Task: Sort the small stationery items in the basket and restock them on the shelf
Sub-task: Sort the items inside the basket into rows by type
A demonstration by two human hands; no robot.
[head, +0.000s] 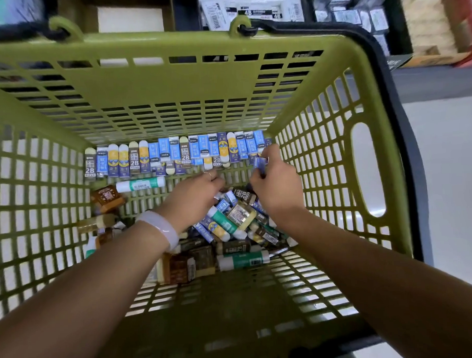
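Observation:
An olive green basket (pixel 172 82) fills the view, and both my arms reach into it. A row of erasers (pixel 175 154) in blue, yellow and grey sleeves stands along its far wall. A loose pile of erasers and glue sticks (pixel 231 227) lies in the middle of the floor. My right hand (pixel 276 188) pinches a small blue eraser (pixel 261 162) at the right end of the row. My left hand (pixel 195 196), with a white bracelet at the wrist, has its fingers curled down into the pile; what it holds is hidden.
A green and white glue stick (pixel 140 184) lies alone just below the row. Brown packets (pixel 107 199) sit at the left of the floor. Black handles (pixel 372 51) hang on the rim. Shelf boxes of stock (pixel 250 9) stand beyond the basket, pale floor at right.

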